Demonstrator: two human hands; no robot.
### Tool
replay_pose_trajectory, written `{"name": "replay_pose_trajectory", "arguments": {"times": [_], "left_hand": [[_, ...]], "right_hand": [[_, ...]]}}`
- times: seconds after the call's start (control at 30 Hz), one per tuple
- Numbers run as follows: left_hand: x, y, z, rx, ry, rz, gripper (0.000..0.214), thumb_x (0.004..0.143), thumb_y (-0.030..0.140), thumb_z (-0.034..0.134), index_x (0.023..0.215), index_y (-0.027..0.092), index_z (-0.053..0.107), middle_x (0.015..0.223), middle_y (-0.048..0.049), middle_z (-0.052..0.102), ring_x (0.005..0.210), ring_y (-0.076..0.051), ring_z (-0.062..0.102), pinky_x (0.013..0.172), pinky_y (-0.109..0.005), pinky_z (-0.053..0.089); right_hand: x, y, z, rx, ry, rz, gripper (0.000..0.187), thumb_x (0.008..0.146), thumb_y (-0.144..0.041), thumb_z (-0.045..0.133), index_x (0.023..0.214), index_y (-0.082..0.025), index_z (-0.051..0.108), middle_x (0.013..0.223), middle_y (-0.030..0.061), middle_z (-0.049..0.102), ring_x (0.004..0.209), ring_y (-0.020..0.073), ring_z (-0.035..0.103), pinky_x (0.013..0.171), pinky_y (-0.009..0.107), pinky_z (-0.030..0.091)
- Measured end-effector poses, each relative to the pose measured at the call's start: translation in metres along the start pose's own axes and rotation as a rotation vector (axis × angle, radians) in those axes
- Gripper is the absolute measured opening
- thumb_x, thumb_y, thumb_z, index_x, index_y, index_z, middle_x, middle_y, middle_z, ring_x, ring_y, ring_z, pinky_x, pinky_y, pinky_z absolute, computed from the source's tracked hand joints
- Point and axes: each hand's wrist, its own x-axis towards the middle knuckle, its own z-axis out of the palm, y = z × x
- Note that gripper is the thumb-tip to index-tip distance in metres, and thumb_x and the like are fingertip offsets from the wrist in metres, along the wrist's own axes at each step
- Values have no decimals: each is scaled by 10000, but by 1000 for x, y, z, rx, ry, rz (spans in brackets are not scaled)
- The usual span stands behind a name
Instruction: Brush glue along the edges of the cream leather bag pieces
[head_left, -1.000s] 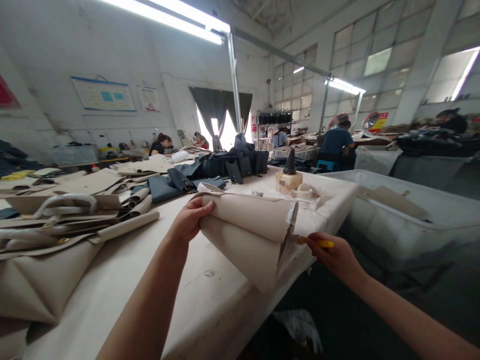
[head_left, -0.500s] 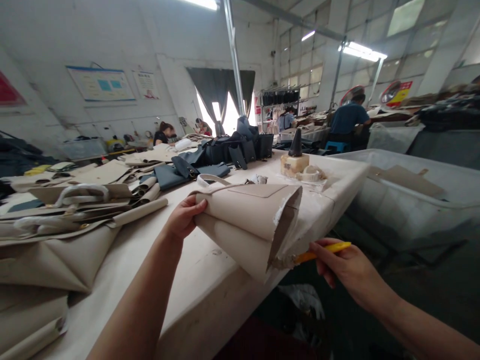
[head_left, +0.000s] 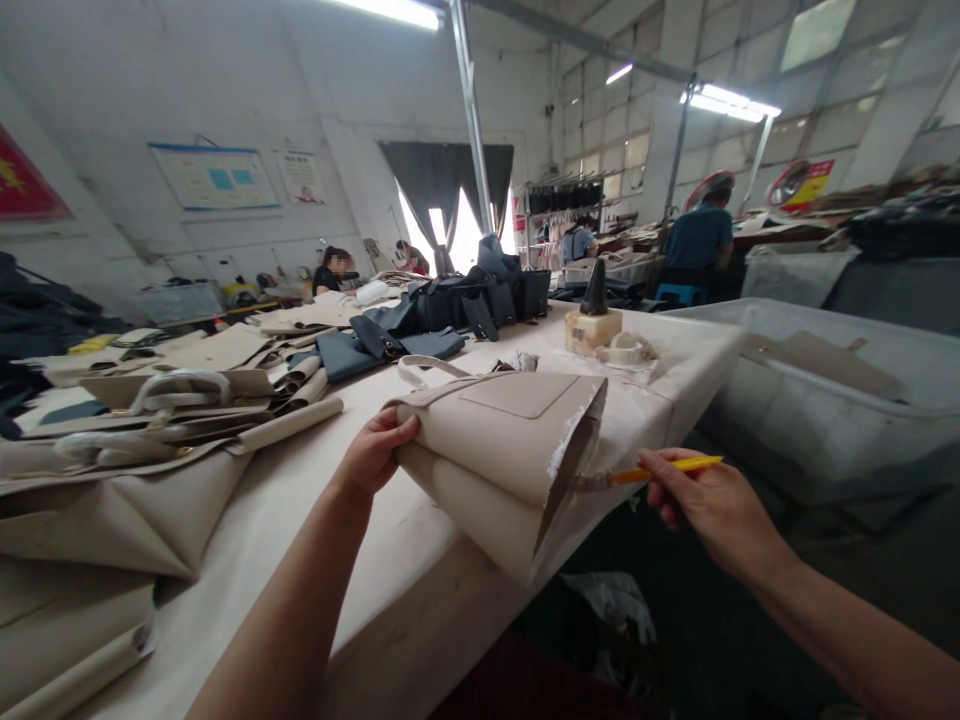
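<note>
A folded beige leather bag panel (head_left: 499,440) with a stitched pocket and a handle lies at the near edge of the long work table (head_left: 420,590). My left hand (head_left: 373,455) grips its left fold, fingers curled round the edge. My right hand (head_left: 709,500) pinches a yellow-handled brush (head_left: 660,468), whose tip touches the panel's raw open edge, where white glue shows.
Stacks of beige panels and rolls (head_left: 150,430) cover the table's left. Dark blue bag parts (head_left: 442,310) lie further back. A glue block with a black cone (head_left: 594,318) stands at the far right corner. A grey bin (head_left: 825,400) sits to the right. Other people work beyond.
My right hand has lifted the brush from the panel's lower corner up to mid-edge. The panel has tilted flatter, showing its pocket. My left hand keeps its grip.
</note>
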Motion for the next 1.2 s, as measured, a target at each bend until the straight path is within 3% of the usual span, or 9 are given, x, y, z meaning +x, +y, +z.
{"name": "replay_pose_trajectory", "arguments": {"times": [0.07,0.17,0.37,0.47,0.67,0.83,1.03,1.2], "left_hand": [[0,1,0,-6,1,6,290,521,269,836,762,147,730,677,-21,688,598,-107,574,556,-174,451],[0,1,0,-15,6,11,286,525,271,832,763,151,729,675,-23,687,597,-113,579,562,-182,453],[-2,0,-1,1,13,15,280,514,272,833,742,150,724,666,-26,680,586,-117,574,551,-191,450],[-2,1,0,11,11,3,286,504,272,838,734,145,724,656,-26,679,581,-113,572,548,-188,449],[-2,4,3,16,14,-4,288,489,260,842,723,138,726,649,-29,679,574,-115,570,538,-190,449],[-2,3,2,28,-1,0,295,493,268,842,734,145,726,667,-29,685,593,-115,577,561,-191,456],[-3,0,-1,19,-12,6,278,512,267,833,736,139,730,684,-31,685,601,-112,577,569,-188,454],[-3,0,-1,35,-12,-13,263,516,267,832,728,147,732,673,-36,689,593,-120,581,558,-194,460]], "right_hand": [[0,1,1,26,-5,-3,445,660,-612,641,732,-175,598,486,-9,558,365,113,472,347,218,364],[-6,2,4,15,-112,29,450,667,-627,624,696,-180,584,472,-11,545,349,108,456,336,217,344],[-37,1,16,-13,-237,106,489,656,-667,589,687,-179,583,444,-14,525,320,103,439,325,216,320],[-38,2,16,11,-193,98,492,641,-662,607,721,-176,596,453,-11,537,326,105,446,329,218,332],[-6,5,0,-27,41,-11,454,663,-621,629,755,-178,606,495,0,576,383,121,501,371,218,390],[-22,3,11,-3,-145,59,466,666,-641,608,701,-178,579,453,-13,539,327,106,453,321,213,331],[-41,10,24,50,-248,87,474,688,-635,593,727,-162,602,461,-16,531,331,93,446,328,202,332],[-28,12,12,29,-77,25,456,695,-618,604,771,-168,607,488,-7,557,367,108,480,351,210,368]]}}
